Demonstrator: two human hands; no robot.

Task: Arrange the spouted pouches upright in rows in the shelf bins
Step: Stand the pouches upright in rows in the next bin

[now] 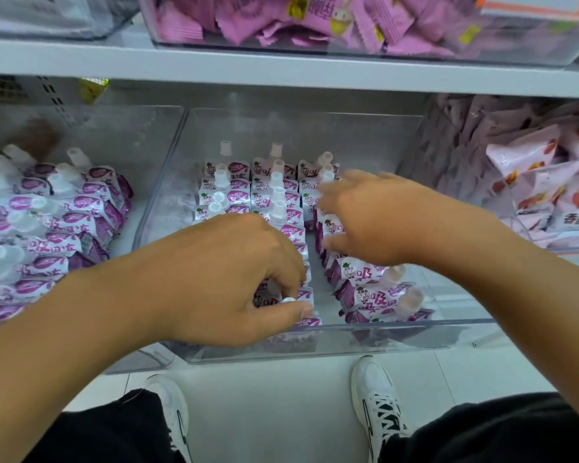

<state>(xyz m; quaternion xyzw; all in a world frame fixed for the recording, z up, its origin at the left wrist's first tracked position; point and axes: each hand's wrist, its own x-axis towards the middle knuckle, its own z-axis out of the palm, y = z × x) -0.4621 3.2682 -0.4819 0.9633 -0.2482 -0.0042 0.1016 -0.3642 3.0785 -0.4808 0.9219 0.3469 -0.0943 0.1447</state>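
Purple-and-white spouted pouches [274,195] stand in rows in our clear plastic shelf bin [415,332]. Our left hand [228,279] curls down, pinching a front pouch's white cap [288,299]; our right hand [375,215] hovers blurred, fingers spread, over the right row.

Two hands [228,279] over three rows of purple pouches [276,195] in one clear bin [415,325]; two white shoes [376,392] below; pouches too many to count.

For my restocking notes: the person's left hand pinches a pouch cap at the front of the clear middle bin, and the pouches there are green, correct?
Not quite: the pouches are purple and white, as the head view shows. The left hand does pinch a cap at the middle bin's front.
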